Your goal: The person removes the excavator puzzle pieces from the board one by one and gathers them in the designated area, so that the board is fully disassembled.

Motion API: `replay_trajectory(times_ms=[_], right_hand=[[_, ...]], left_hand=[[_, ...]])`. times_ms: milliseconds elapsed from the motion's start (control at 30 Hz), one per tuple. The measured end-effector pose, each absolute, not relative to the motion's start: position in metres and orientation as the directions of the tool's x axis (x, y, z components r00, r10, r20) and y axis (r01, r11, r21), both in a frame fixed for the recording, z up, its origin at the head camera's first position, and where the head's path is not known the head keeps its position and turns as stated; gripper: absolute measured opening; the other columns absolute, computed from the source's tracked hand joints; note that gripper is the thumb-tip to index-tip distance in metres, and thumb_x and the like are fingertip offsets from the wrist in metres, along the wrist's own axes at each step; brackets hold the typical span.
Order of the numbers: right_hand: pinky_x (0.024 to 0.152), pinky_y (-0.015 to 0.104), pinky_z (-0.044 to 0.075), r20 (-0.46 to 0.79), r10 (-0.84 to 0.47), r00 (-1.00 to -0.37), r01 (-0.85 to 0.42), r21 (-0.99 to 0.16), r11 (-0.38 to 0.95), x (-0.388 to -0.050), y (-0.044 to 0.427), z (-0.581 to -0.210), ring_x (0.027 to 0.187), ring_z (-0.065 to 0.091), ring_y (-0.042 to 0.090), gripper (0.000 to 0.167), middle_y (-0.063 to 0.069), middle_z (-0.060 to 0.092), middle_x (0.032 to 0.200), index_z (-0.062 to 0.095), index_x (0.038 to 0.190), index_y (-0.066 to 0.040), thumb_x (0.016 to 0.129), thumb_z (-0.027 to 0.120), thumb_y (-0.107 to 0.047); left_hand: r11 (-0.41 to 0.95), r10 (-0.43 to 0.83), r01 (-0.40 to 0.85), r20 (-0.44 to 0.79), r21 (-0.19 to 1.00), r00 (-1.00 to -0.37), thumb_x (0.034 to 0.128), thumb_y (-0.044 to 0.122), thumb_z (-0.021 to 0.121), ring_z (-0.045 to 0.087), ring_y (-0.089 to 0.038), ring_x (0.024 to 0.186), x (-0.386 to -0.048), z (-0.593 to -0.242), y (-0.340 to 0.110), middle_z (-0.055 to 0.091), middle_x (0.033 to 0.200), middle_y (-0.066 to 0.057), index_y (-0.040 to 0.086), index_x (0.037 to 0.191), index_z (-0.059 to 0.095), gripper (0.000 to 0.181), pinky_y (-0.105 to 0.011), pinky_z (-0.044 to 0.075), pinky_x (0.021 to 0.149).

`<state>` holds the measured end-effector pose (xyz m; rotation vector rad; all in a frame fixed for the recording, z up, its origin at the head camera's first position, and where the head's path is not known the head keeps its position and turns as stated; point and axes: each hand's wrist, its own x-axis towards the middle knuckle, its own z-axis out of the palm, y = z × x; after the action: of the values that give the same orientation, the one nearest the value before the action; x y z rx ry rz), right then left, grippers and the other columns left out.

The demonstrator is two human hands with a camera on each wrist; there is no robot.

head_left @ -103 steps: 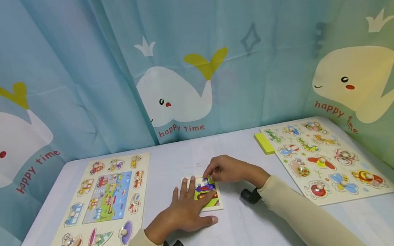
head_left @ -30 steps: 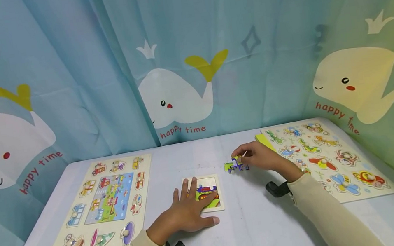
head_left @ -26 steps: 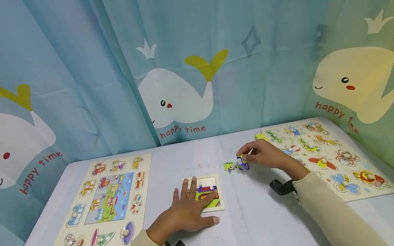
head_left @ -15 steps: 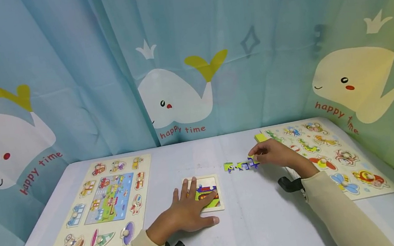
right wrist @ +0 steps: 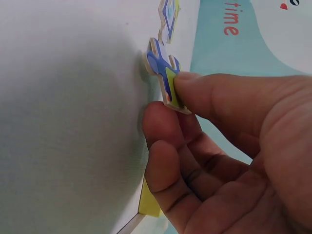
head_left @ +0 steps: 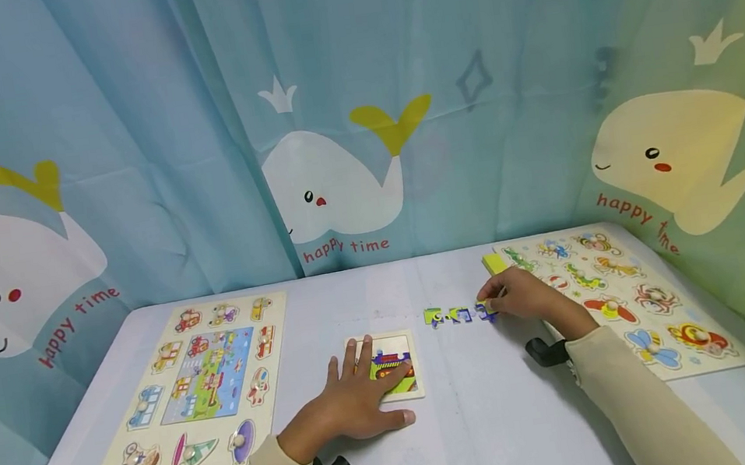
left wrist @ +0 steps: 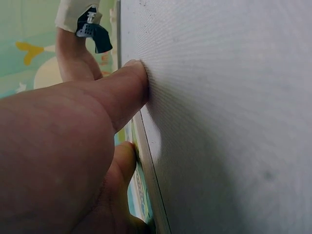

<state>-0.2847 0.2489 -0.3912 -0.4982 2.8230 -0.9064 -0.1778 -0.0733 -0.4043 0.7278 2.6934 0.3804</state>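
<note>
My left hand (head_left: 355,400) lies with fingers spread over a small square jigsaw tray (head_left: 419,374), which it presses against the table. Blue, red and green jigsaw pieces (head_left: 398,377) show in the tray's lower part; bare wood shows above, and the hand covers the left side. Farther right, my right hand (head_left: 518,296) pinches a blue and yellow-green jigsaw piece (right wrist: 165,70) between thumb and fingers, low over the table and slightly tilted. To its left, a middle piece (head_left: 459,315) and a green-cornered piece (head_left: 433,317) lie flat in a row.
A large vehicle knob puzzle board (head_left: 150,450) lies on the left. An insect knob puzzle board (head_left: 687,364) lies on the right, partly behind the right arm, with a yellow block (head_left: 493,263) at its edge. A whale-print curtain (head_left: 342,111) hangs behind the table.
My right hand has moved from the tray to the right. Pieces from the tray's upper part now lie in a row, with the pinched one drawn rightward. The left hand stays put.
</note>
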Motion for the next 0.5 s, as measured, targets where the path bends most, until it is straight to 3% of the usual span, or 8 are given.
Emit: replay_trajectory(times_ms=[200, 500], right_hand=[[0.063, 0.033, 0.046, -0.046, -0.287, -0.957, -0.217, -0.542, 0.812, -0.2827, 0.2433, -0.3887, 0.075, 0.055, 0.018, 0.011, 0.006, 0.065, 0.087, 0.071, 0.096, 0.002, 0.087, 0.065, 0.001], [0.063, 0.033, 0.046, 0.05, -0.332, -0.942, -0.306, -0.536, 0.787, -0.2827, 0.2398, -0.3875, 0.076, 0.055, 0.019, 0.014, 0.008, 0.064, 0.09, 0.07, 0.1, 0.002, 0.087, 0.063, 0.001]], left_hand=[[0.836, 0.524, 0.441, -0.238, 0.326, -0.818, 0.089, 0.064, 0.055, -0.005, -0.042, 0.145, -0.1797, -0.4049, -0.0731, 0.004, 0.16, -0.022, 0.035, 0.152, 0.035, 0.072, -0.065, 0.003, 0.108], [0.829, 0.523, 0.427, -0.233, 0.36, -0.819, 0.0881, 0.062, 0.057, -0.007, -0.042, 0.145, -0.1785, -0.405, -0.0735, 0.003, 0.16, -0.022, 0.035, 0.152, 0.035, 0.073, -0.064, 0.0, 0.109]])
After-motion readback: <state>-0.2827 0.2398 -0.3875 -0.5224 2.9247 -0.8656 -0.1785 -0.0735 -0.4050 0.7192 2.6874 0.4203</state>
